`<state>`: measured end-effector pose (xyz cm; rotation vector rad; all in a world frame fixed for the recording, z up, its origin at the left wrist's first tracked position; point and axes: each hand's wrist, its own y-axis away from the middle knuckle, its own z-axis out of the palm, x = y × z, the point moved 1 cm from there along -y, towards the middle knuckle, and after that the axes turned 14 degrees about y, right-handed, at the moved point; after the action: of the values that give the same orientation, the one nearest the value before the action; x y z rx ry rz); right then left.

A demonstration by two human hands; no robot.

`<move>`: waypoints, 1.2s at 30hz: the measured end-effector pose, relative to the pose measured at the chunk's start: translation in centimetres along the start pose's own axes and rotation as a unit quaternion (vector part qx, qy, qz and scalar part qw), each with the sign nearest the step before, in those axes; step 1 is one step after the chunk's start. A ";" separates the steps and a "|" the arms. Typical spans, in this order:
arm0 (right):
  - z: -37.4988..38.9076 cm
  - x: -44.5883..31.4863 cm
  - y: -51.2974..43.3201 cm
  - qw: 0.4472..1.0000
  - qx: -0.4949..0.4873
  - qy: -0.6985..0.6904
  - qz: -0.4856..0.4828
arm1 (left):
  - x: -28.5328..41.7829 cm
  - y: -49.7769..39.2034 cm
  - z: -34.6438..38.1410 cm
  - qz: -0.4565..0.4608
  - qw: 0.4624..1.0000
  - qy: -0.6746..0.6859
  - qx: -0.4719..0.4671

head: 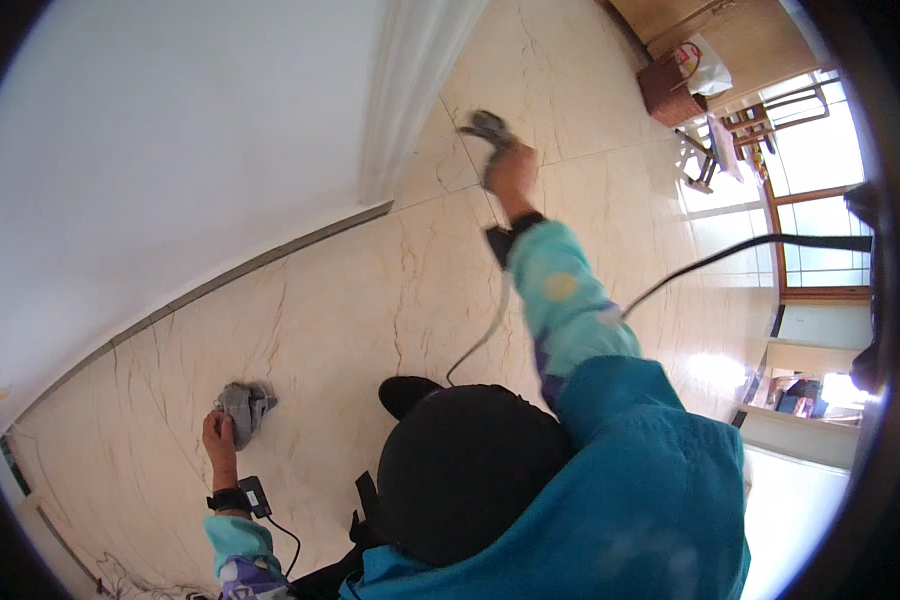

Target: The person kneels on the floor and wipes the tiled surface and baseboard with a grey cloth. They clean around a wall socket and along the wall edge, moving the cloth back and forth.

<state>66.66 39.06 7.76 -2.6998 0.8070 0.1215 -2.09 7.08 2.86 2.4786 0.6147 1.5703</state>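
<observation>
At the lower left, my left hand (220, 439) pinches the edge of a crumpled grey cloth (245, 415) just above the tiled floor (330, 330). My right hand (513, 174) reaches far forward, past the end of the white wall (217, 127). Its fingers are closed around a dark grey object (489, 126), too blurred by motion to name surely. Each wrist wears a black strap with a small box and a cable.
A grey baseboard (270, 259) runs along the wall's foot. Farther right stand a brown woven basket (671, 94), a white bag (709, 67) and a wooden stool (697, 161). A black cable (705, 259) arcs by my right arm. Loose cords (131, 581) lie at the bottom left.
</observation>
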 end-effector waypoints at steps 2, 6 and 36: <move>-2.9 9.6 1.3 0.998 -0.014 -0.020 0.065 | 0.0 0.1 0.1 0.013 1.000 0.028 0.007; -9.2 31.7 11.4 0.960 -0.050 0.274 -0.001 | 0.9 0.4 0.4 0.082 0.996 -0.001 0.030; 2.8 -3.6 -3.0 0.928 -0.102 -0.355 -0.052 | 3.7 2.1 0.5 -0.032 0.996 -0.072 -0.034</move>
<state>65.28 44.21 6.56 -2.5589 0.4352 1.1326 0.30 6.76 6.39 2.4693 0.6015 1.3518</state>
